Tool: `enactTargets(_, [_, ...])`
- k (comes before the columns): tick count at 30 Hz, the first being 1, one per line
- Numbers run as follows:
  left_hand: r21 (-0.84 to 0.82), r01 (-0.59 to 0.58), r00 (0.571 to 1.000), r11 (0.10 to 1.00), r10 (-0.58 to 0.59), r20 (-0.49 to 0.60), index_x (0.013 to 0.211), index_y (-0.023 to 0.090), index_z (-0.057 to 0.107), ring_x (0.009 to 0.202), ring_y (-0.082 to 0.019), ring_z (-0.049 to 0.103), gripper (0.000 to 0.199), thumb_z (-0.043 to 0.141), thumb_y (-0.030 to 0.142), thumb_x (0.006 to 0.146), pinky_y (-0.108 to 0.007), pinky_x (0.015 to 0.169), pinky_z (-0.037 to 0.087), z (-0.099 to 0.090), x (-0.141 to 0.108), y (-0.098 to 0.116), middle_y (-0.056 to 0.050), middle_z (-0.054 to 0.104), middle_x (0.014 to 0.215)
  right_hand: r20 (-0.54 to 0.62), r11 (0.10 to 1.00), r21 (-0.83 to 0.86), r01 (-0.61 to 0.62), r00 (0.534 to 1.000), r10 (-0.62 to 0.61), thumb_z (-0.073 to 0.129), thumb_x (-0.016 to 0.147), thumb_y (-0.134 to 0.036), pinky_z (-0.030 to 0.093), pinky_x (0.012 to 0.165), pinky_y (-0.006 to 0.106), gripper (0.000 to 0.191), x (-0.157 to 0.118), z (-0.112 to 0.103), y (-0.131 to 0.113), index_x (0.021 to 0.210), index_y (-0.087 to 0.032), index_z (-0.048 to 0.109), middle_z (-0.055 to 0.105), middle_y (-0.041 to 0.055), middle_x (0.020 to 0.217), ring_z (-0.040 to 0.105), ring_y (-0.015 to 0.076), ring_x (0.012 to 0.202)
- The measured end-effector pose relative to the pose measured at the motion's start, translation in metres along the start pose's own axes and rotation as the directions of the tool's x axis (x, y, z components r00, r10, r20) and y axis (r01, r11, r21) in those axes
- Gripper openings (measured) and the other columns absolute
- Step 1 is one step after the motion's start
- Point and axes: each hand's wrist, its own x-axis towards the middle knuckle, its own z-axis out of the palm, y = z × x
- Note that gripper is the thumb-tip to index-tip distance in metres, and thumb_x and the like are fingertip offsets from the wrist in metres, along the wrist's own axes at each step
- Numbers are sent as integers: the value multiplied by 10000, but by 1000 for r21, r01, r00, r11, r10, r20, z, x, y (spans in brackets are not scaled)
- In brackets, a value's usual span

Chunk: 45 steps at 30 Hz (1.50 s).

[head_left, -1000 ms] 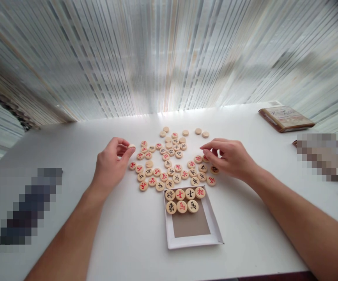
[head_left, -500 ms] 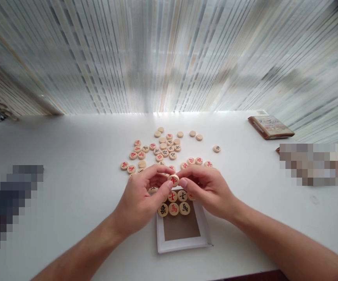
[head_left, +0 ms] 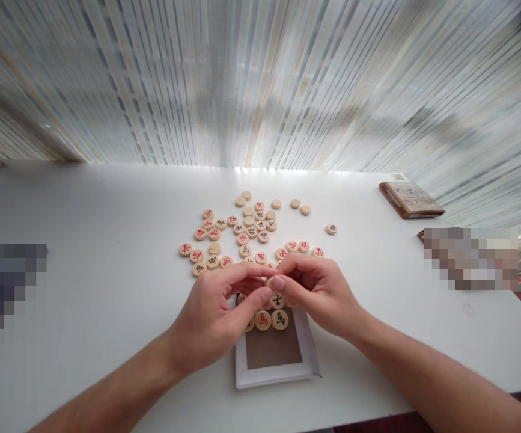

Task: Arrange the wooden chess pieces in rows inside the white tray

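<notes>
Above the far part of a white-rimmed box [head_left: 278,377], my left hand [head_left: 219,307] and my right hand [head_left: 321,291] meet at the fingertips. Between them is a round wooden chess piece [head_left: 269,281], mostly covered by the fingers. Both hands pinch it. Inside the box, a red-marked piece [head_left: 262,320] lies beside a black-marked piece [head_left: 280,319], and another black-marked piece [head_left: 277,300] is just beyond. My fingers hide other pieces in the box. Its near part shows a bare brown bottom.
Many loose pieces [head_left: 251,232] are scattered on the white table [head_left: 107,240] beyond my hands. One piece [head_left: 331,229] lies apart on the right. A brown box [head_left: 411,199] is at the back right, near a blurred-out item. Striped curtains hang behind.
The held piece has turned, so its red character no longer shows, and my fingers cover more of it. The view has shifted slightly.
</notes>
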Motion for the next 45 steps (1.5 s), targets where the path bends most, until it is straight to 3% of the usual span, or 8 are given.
enactTargets(4, [83, -55, 998, 995, 55, 12, 1190, 264, 839, 900, -206, 821, 227, 733, 243, 990, -290, 808, 686, -1, 0, -2, -49, 862, 1045, 6, 997, 68, -21, 1000, 21, 934, 810, -381, 338, 474, 225, 283, 1, 1, -2, 744, -182, 745, 599, -27, 597, 446, 96, 531])
enactTargets(7, [59, -28, 1000, 998, 28, 5, 1193, 265, 844, 907, -222, 826, 235, 731, 254, 987, -304, 807, 695, -1, 1, -1, -56, 864, 1059, 36, 993, 112, -23, 999, 19, 908, 844, -406, 368, 494, 227, 287, 2, 1, -5, 742, -185, 756, 606, -23, 605, 468, 99, 547])
enactTargets(12, [-75, 43, 997, 996, -47, -58, 1158, 227, 861, 887, -246, 836, 234, 784, 292, 946, -337, 840, 716, 0, 3, 3, -73, 871, 1036, 75, 981, 184, -62, 996, 49, 863, 895, -449, 416, 520, 230, 290, 3, -1, -8, 809, -178, 808, 662, 5, 655, 503, 101, 575])
enactTargets(17, [-263, 124, 990, 957, -138, -35, 1122, 223, 871, 775, -223, 843, 226, 835, 288, 909, -334, 809, 732, 0, 6, 5, -55, 878, 980, 87, 964, 252, -79, 994, 59, 908, 865, -366, 516, 583, 223, 181, 3, -2, -10, 905, -201, 845, 726, 16, 745, 619, 114, 653])
enactTargets(25, [-334, 185, 978, 924, -207, -30, 1147, 199, 861, 765, -264, 855, 319, 891, 352, 868, -350, 732, 744, -3, 5, 2, -72, 871, 863, 68, 966, 237, -106, 993, 92, 1019, 703, -327, 582, 590, 260, 390, 0, -2, -7, 995, -201, 793, 725, 18, 785, 653, 143, 666])
enactTargets(29, [-332, 205, 973, 921, -228, -30, 1121, 208, 870, 794, -285, 858, 322, 897, 391, 857, -388, 760, 749, -2, 4, 1, -71, 869, 852, -14, 992, 119, -38, 999, 40, 1029, 684, -333, 482, 492, 232, 432, -3, -2, -7, 1012, -205, 778, 679, -4, 742, 547, 112, 580])
enactTargets(37, [-137, 32, 993, 990, -47, -111, 1142, 254, 869, 874, -236, 856, 274, 880, 246, 869, -319, 863, 726, 4, 0, 0, -42, 878, 1018, -33, 995, 58, -81, 996, 83, 1007, 719, -406, 468, 531, 276, 356, -5, -3, -5, 906, -201, 784, 634, -6, 717, 503, 117, 582])
enactTargets(45, [132, -92, 975, 987, 116, -190, 1087, 253, 845, 839, -220, 849, 221, 864, 220, 868, -309, 811, 729, 4, -7, -6, -26, 870, 1027, 26, 981, 155, -114, 993, 112, 1019, 701, -275, 343, 509, 236, 328, -7, -2, -5, 930, -216, 792, 533, -57, 661, 401, 79, 558])
